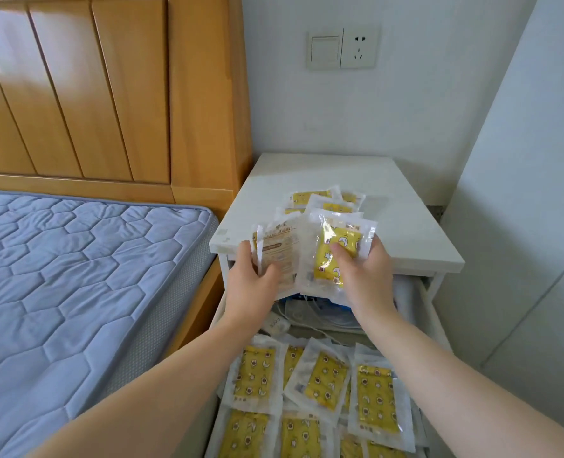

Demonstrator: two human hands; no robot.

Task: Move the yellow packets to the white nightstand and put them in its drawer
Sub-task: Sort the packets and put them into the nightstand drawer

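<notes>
Head view, so looking down over both forearms at the white nightstand [406, 219] in the middle of the frame, with its drawer [434, 320] pulled out toward the bottom edge. The left hand [252, 282] was gripping a small stack of packets [279, 249] stood on end, printed backs toward the camera, thumb across the near face and fingers curled round the left edge. The right hand [363, 272] was pinching a yellow packet [336, 256], thumb pressed on the front and fingers wrapped behind its right side. The two bunches overlapped in the middle and looked to be touching, both held just in front of the nightstand's front edge and above the back part of the drawer.

The bit that mattered imo: the drawer sat straight below the hands and ran toward the bottom of the frame. What they held had its long side running up-down in the frame, whereas the laid packets [320, 381] already in the drawer were flat, filling its near half in overlapping rows. The back strip, right under the hands, had white cables [307, 314] in it. So I'd guess both hands needed to come down and toward the camera, tipping their load flat, neither hand clearly closer. A loose pile [323, 201] of more packets was lying on top of the nightstand just beyond the fingers, higher in the frame, so not done.
</notes>
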